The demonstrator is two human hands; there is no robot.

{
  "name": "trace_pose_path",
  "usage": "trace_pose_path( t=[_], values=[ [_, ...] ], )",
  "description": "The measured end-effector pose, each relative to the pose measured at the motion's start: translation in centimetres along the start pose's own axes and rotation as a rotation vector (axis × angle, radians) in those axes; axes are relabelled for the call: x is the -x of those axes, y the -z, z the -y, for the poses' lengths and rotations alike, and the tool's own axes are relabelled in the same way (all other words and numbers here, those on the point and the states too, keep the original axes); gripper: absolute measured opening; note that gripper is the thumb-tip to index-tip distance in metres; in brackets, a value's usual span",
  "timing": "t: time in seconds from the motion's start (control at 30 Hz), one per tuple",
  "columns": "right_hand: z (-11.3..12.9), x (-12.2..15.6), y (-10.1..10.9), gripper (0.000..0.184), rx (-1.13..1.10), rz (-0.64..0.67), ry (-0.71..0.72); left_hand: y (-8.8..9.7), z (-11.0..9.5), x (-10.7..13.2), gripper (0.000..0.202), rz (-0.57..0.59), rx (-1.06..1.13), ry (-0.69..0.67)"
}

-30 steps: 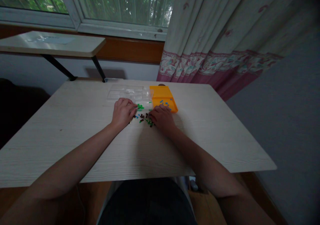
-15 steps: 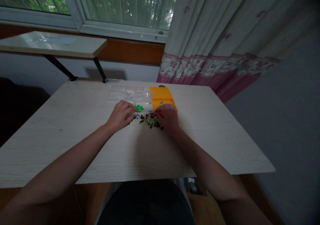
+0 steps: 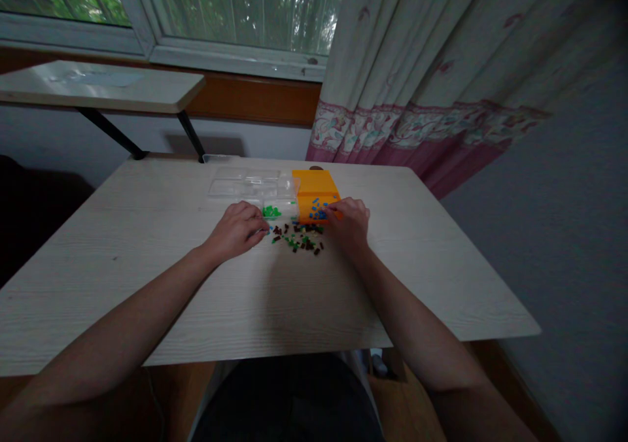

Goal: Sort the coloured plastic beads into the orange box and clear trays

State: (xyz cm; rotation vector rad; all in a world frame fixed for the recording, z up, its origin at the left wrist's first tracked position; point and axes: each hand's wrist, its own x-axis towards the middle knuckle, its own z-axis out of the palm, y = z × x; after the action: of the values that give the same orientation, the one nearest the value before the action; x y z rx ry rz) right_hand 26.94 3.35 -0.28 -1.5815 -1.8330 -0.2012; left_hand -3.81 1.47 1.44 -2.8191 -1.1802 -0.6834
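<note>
My left hand (image 3: 239,230) rests on the table left of a loose pile of small brown, green and pale building bricks (image 3: 303,238). Its thumb and fingers are closed, with a bit of blue showing at the tips; whether they hold it I cannot tell. My right hand (image 3: 351,221) is over the right edge of an orange tray (image 3: 316,179), fingertips pinched together close to several small blue bricks (image 3: 316,213) in its near part. Anything in that pinch is hidden. Green bricks (image 3: 271,212) lie in a clear plastic compartment between the hands.
A clear plastic tray with compartments (image 3: 245,186) lies behind my left hand, against the orange tray. A raised shelf (image 3: 161,95) on black legs stands at the back left of the pale wooden table (image 3: 206,318). A curtain (image 3: 392,115) hangs behind the table's right side.
My right hand has moved right and slightly up, from the brick pile to the orange tray's edge. More blue bricks now show in the tray. My left hand has stayed nearly in place.
</note>
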Motion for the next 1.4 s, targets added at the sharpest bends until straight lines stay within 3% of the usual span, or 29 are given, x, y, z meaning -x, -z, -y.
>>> trace_pose_path(
  t=[0.5,0.73,1.4],
  values=[
    [0.5,0.2,-0.1,0.037,-0.003,0.037,0.012,0.4,0.4,0.0,0.019,0.041,0.047,-0.019],
    [0.6,0.1,-0.1,0.036,-0.025,0.063,0.010,1.0,-0.5,-0.1,0.022,0.082,0.066,-0.012],
    [1.1,0.1,0.0,0.040,-0.049,0.082,0.032,-0.1,-0.9,-0.2,0.020,0.085,-0.069,-0.021]
  ],
)
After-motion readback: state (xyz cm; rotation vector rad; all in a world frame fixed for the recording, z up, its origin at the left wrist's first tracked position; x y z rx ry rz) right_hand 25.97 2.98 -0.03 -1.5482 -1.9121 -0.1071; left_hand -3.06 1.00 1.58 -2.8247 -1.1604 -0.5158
